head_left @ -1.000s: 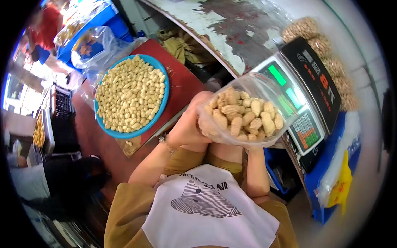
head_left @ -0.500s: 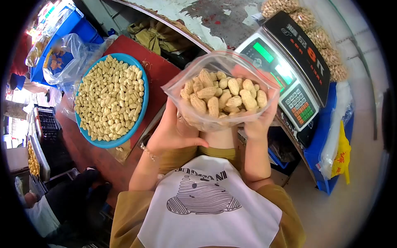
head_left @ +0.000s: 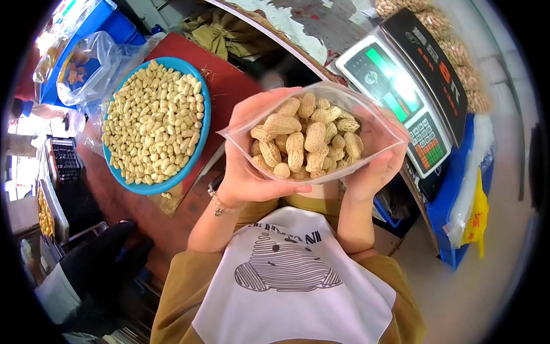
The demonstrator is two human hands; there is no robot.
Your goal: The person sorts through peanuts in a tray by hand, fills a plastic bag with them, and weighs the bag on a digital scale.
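A clear plastic bag [head_left: 366, 160] with its mouth open faces up at me, full of unshelled peanuts [head_left: 315, 137]. My left hand [head_left: 243, 172] wraps round the bag's left side, its thumb lying along the front edge. On the right side my right hand [head_left: 378, 169] grips the bag, with part of its fingers seen through the plastic. To the left, a round blue basin [head_left: 204, 132] holds a heap of peanuts [head_left: 152, 123] on a red board [head_left: 220, 74].
A digital scale [head_left: 401, 103] with lit green displays stands at the right, beside bagged nuts [head_left: 458, 54]. Below it are a blue crate [head_left: 450, 212] and a yellow bag [head_left: 476, 215]. Another person's dark-clothed leg [head_left: 103, 269] shows at the lower left.
The bag has swung from near the scale to in front of my chest, and its mouth now faces me more squarely. My left hand has moved up round its side.
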